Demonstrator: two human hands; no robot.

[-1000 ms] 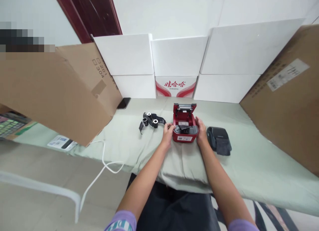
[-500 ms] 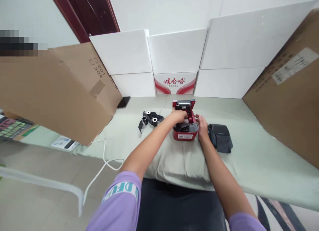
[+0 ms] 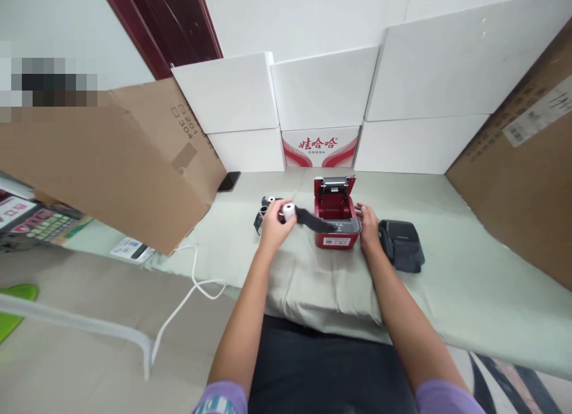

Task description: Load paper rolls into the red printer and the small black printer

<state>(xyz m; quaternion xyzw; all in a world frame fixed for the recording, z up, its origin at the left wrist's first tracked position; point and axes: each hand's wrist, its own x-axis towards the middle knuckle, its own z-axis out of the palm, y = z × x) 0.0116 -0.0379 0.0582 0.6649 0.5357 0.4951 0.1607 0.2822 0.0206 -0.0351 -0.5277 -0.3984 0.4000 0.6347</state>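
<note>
Red printer, lid raised, sits at twelve o'clock; the dark strip over it could tear if the left hand, closed round a white roll at nine, tugs. Right hand, loosely open, touches its three-o'clock side. One printer, one black device, at least three rolls.

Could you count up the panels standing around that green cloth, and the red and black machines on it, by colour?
Plain white panels: 5
Red-and-white printed panel: 1
Brown cardboard panels: 2
Red machine: 1
Black machine: 1
Total: 10
</note>
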